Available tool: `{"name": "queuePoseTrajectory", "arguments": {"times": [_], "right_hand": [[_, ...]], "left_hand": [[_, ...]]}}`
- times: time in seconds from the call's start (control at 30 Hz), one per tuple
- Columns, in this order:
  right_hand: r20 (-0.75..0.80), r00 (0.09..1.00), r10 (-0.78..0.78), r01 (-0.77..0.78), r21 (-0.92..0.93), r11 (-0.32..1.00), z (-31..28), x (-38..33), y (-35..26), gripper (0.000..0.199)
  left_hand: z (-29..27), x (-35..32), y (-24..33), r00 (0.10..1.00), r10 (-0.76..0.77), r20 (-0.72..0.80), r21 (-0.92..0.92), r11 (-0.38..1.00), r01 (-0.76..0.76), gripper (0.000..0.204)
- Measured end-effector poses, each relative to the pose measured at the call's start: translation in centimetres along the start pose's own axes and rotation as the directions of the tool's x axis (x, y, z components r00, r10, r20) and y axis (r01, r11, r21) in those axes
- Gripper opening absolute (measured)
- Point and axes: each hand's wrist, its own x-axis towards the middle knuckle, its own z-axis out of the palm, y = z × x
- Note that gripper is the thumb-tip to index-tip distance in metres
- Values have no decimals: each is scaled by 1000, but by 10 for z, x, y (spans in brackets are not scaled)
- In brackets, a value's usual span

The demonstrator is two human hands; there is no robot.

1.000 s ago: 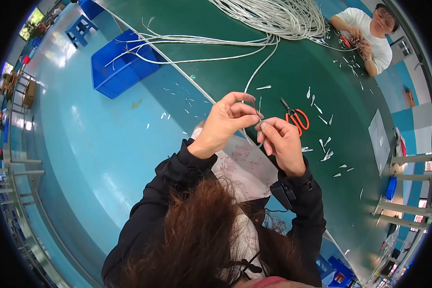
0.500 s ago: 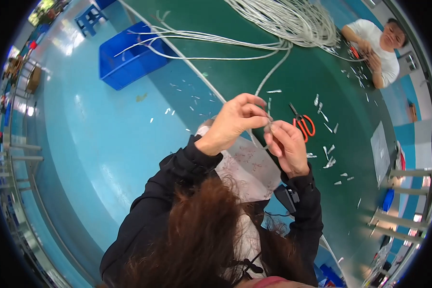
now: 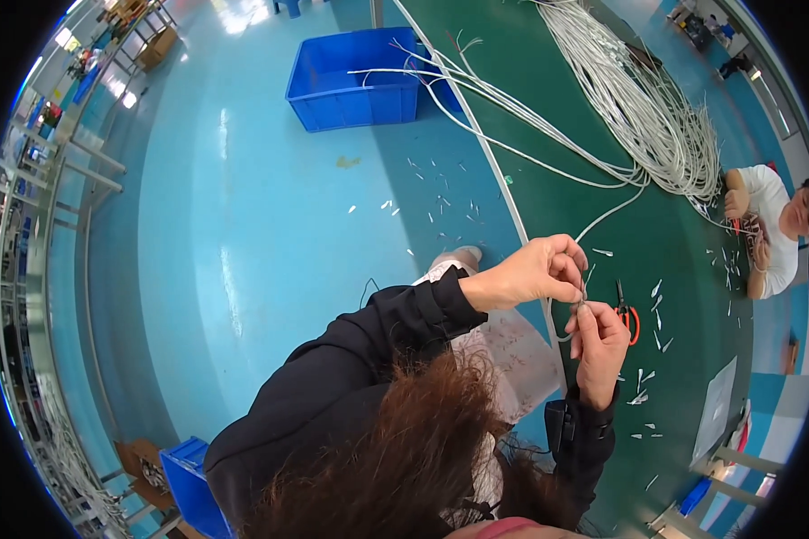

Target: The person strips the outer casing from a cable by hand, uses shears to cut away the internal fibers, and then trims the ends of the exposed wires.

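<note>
My left hand (image 3: 539, 272) and my right hand (image 3: 600, 349) meet at the table's near edge, fingers closed in pinches. Between their fingertips is the end of a light grey cable; its fine detail is too small to make out. That cable (image 3: 613, 210) runs back to a large coil of cables (image 3: 625, 99) on the green table. Just beyond my right hand lie cutters with orange-red handles (image 3: 635, 325), partly hidden by its fingers. Small whitish scraps (image 3: 658, 305) are scattered to the right of them.
Several cable ends hang over the table edge toward a blue bin (image 3: 355, 108) on the floor. A co-worker in a white shirt (image 3: 776, 229) sits at the right side of the green table (image 3: 548, 153). A clear plastic sheet (image 3: 715, 409) lies farther right; another blue bin (image 3: 193, 485) stands lower left.
The view has swung left, so the hands, table and coil sit farther right in the picture. Both hands still pinch the cable end, with little change in their grip.
</note>
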Motion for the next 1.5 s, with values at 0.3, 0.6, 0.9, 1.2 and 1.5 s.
{"name": "queuePoseTrajectory", "arguments": {"times": [0.3,0.6,0.9,1.2,1.5], "right_hand": [[135,983,123,-138,113,984,1,8,-4,15],[-50,966,-254,192,-518,833,28,5,-3,8],[60,810,-583,336,-863,378,47,5,4,9],[28,810,-586,332,-846,417,54,0,3,8],[-183,901,-393,246,-530,811,40,-11,-2,5]], "left_hand": [[-10,-5,13,997,18,71,48,999,-21,33],[-15,-3,-3,999,-29,-31,-120,992,25,31],[-8,-7,-7,973,-23,-228,-182,983,-20,30],[-9,-6,-11,936,75,-343,-175,974,-142,29],[-57,-7,27,885,207,-418,-143,947,-289,26]]}}
